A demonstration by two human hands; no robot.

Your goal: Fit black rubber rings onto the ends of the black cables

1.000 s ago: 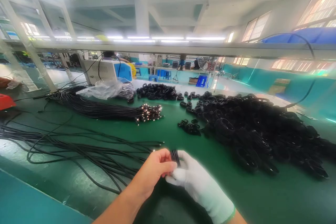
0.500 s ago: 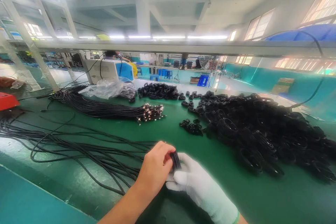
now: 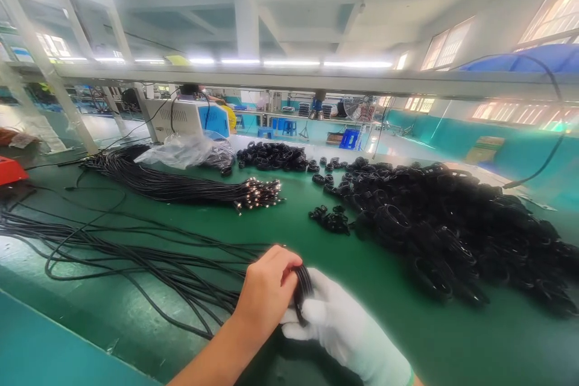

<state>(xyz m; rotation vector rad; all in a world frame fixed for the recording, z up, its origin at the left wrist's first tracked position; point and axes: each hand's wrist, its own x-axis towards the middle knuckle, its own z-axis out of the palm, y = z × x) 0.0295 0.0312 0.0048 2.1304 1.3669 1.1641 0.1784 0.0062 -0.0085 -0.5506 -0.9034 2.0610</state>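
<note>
A small coil of black cable [image 3: 302,287] stands between my two hands, near the front of the green bench. My bare left hand [image 3: 270,282] grips its upper left side, with thumb and fingertips closed on the turns. Around the coil's right and lower side, my white-gloved right hand [image 3: 328,307] is closed, the thumb lying across the front. Behind my left hand run several loose black cables [image 3: 136,247], stretching off to the left. Part of the coil is hidden by the fingers.
A large heap of coiled black cables [image 3: 434,217] fills the right side, with a small pile of black parts [image 3: 330,219] beside it. A straight cable bundle [image 3: 190,184] with metal ends lies behind. Farther back are a plastic bag [image 3: 181,152] and a white-and-blue machine [image 3: 174,120].
The coil has turned between my hands and more of its loop shows now. My right hand has dropped slightly. Both hands keep hold of it.
</note>
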